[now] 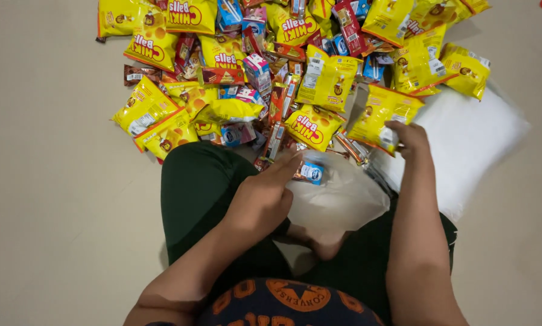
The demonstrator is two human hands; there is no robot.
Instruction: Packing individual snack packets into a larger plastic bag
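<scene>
Head view, left hand [265, 196] flat on clear bag [337, 199], right hand [411, 137] pinching yellow packet [382, 115]

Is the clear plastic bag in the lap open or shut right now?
Open: the clear bag gapes toward the pile, left hand at its mouth beside a small blue carton.

Glossy yellow foil snack bags [328, 78] heaped at 12 o'clock, crinkled and catching light. Among them, shiny red-brown wrappers [221, 75] and smooth printed cartons [257, 71]. Thin, translucent, softly wrinkled plastic bag [343, 199] at centre, with a small glossy blue pack [312, 172] on it. At 3 o'clock, matt white plastic sheets [476, 145]. Matt beige floor [53, 199], smooth. Dark green cloth trousers [195, 187], matt.
</scene>
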